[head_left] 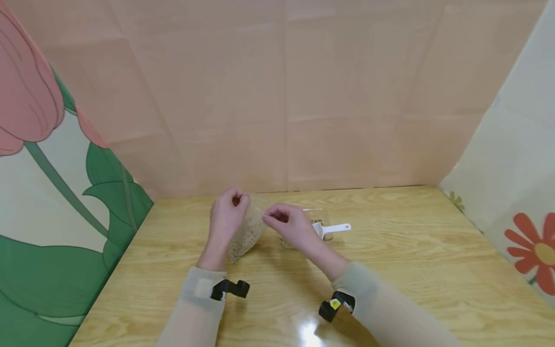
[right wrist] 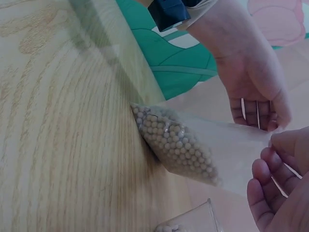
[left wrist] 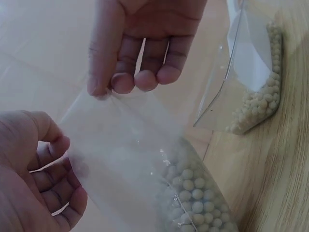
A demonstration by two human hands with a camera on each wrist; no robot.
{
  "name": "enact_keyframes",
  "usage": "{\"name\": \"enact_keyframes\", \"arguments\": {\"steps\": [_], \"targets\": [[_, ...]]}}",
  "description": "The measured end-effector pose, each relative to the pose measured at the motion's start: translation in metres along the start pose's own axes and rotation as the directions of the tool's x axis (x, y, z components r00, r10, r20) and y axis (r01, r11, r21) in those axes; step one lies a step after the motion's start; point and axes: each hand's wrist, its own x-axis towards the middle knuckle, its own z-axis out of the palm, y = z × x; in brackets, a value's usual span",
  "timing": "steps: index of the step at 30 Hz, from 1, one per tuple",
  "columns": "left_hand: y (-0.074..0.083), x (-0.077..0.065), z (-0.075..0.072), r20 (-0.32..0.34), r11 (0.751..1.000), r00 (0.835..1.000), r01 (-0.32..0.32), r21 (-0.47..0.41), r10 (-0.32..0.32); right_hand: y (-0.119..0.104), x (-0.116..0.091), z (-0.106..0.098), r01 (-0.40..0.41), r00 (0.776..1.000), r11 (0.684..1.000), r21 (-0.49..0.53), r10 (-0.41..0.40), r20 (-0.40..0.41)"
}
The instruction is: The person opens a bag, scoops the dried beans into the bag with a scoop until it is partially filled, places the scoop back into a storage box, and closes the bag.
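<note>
A clear plastic bag holding many small pale round beads stands tilted on the table, its lower corner resting on the wood. My left hand pinches one upper edge of the bag between thumb and fingers. On the other upper corner, my right hand pinches the film with thumb and forefinger, its other fingers loosely bent. In the left wrist view the beads fill the bag's lower part, and the film above them is stretched between both hands.
Just beyond my right hand stands a clear container with similar beads inside. A white scoop lies in it, handle pointing right. The wooden table meets a pink-covered wall at the back and flower-printed sides.
</note>
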Motion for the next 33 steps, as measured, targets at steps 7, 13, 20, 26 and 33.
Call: {"name": "enact_keyframes", "arguments": {"steps": [7, 13, 20, 26, 33], "targets": [[-0.006, 0.001, -0.002, 0.033, 0.997, 0.999, 0.009, -0.079, -0.006, -0.003, 0.002, 0.0, 0.063, 0.998, 0.995, -0.079, -0.064, -0.014], [-0.016, 0.004, -0.008, 0.106, 0.979, 0.992, -0.049, -0.196, 0.07, -0.007, 0.003, -0.004, 0.194, 0.977, 0.952, -0.236, -0.21, -0.043], [-0.022, 0.008, -0.017, 0.199, 0.977, 0.967, -0.125, -0.172, 0.159, -0.007, 0.004, -0.009, 0.208, 0.968, 0.945, -0.252, -0.236, -0.089], [-0.019, 0.011, -0.023, 0.297, 0.978, 0.934, -0.172, -0.118, 0.2, -0.007, 0.003, -0.015, 0.228, 0.964, 0.955, -0.191, -0.249, -0.09], [-0.02, 0.014, -0.027, 0.346, 0.987, 0.925, -0.131, -0.091, 0.155, -0.004, 0.001, -0.023, 0.223, 0.969, 0.968, -0.114, -0.233, -0.081]]}}
